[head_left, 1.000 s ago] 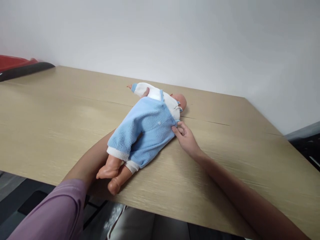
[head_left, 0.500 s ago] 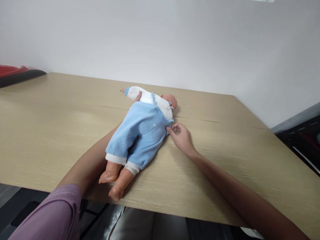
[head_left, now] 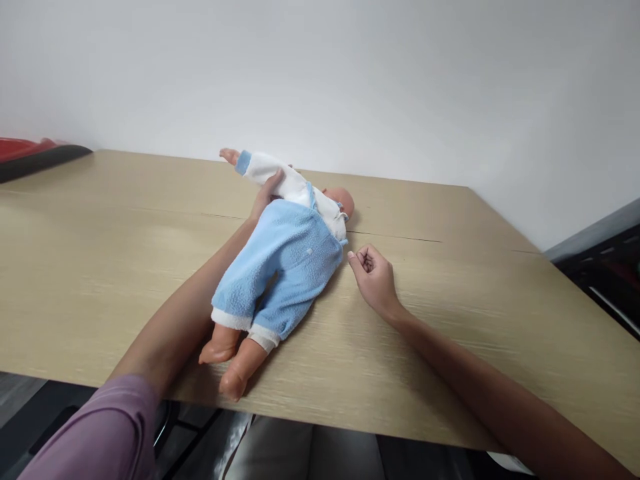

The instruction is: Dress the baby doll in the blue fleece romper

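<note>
"On the table (head_left: 475,300), how does the doll (head_left: 285,233) lie?"

"Slantwise between the person's hands: feet (head_left: 234,381) near and left, head (head_left: 342,199) far and right."

"Which hand is nearer?"

"The left hand (head_left: 265,197); it is on the doll, thumb pressed over the white sleeve (head_left: 259,163) at far left, the other fingers mostly hidden behind."

"And the right hand (head_left: 374,277)?"

"Just right of the blue trousers (head_left: 315,263), apart from the cloth, so the doll lies left of those fingers. They curl loosely inward, thumb separate, pinching nothing."
</note>
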### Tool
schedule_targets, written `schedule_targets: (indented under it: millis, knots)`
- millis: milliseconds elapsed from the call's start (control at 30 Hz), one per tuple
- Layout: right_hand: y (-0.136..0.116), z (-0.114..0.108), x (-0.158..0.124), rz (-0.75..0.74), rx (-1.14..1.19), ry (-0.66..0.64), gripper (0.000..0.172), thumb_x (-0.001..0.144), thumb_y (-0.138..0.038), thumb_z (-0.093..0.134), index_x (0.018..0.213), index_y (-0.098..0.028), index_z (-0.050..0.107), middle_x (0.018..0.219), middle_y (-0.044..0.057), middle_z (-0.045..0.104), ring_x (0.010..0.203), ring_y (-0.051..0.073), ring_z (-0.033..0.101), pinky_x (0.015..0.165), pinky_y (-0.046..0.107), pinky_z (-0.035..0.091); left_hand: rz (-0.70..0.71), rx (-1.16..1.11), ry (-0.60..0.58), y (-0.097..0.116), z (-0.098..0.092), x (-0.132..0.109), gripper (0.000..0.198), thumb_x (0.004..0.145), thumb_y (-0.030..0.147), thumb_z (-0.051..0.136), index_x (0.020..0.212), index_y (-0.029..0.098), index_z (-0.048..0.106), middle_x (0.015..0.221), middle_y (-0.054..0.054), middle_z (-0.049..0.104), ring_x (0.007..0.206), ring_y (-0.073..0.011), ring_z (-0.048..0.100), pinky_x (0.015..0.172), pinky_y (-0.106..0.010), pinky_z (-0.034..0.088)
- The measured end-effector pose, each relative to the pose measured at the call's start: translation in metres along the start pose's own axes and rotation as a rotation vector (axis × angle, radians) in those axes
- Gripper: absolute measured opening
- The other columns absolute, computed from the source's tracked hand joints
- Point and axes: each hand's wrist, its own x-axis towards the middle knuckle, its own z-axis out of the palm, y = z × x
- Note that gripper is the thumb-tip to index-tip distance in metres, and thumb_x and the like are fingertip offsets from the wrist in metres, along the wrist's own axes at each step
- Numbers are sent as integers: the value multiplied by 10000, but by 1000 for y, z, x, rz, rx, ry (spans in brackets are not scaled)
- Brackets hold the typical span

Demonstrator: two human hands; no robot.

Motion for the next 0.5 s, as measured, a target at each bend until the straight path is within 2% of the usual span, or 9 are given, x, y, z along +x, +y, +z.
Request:
schedule_targets:
  millis: [100, 167, 333, 433, 500]
  knots:
    - [-3, -2, 0, -20, -7, -10, 364, 991, -416, 634, 740, -272, 413, 647, -71, 378, 598, 150, 388, 607, 328, 306, -22, -195, -73, 4, -7, 8, 666, 899, 629, 769, 1403, 209, 654, 1372, -56, 785, 1432, -289, 634, 1208, -426, 502]
    - [-4, -4, 1, -22, -14, -8, 359, 989, -413, 637, 741, -269, 421, 657, -72, 382, 603, 145, 389, 612, 324, 308, -23, -157, -160, 12, -11, 8, 654, 877, 548, 817, 1413, 205, 665, 1464, -67, 745, 1498, -315, 589, 1270, -421, 463]
    - [-9, -14, 5, 33, 20, -30, 324, 991, -473, 643, 800, -261, 490, 698, -64, 436, 635, 150, 418, 639, 324, 341, 7, 159, -322, 44, -5, -5, 673, 913, 556, 829, 1458, 193, 678, 1591, -89, 662, 1559, -384, 526, 1325, -465, 404]
    - [-14, -21, 9, 79, 117, -67, 300, 996, -543, 640, 944, -257, 566, 839, -20, 596, 758, 171, 549, 731, 325, 438, 25, 405, -465, 63, 11, -16, 676, 931, 636, 795, 1413, 169, 717, 1537, -112, 703, 1502, -407, 579, 1317, -492, 413]
    - [-18, -26, 12, 146, 190, -100, 362, 990, -610, 638, 1077, -263, 585, 989, 19, 674, 859, 190, 623, 766, 327, 490, 41, 512, -593, 74, 23, -25, 668, 939, 691, 754, 1392, 202, 736, 1514, -83, 723, 1484, -410, 595, 1321, -498, 412]
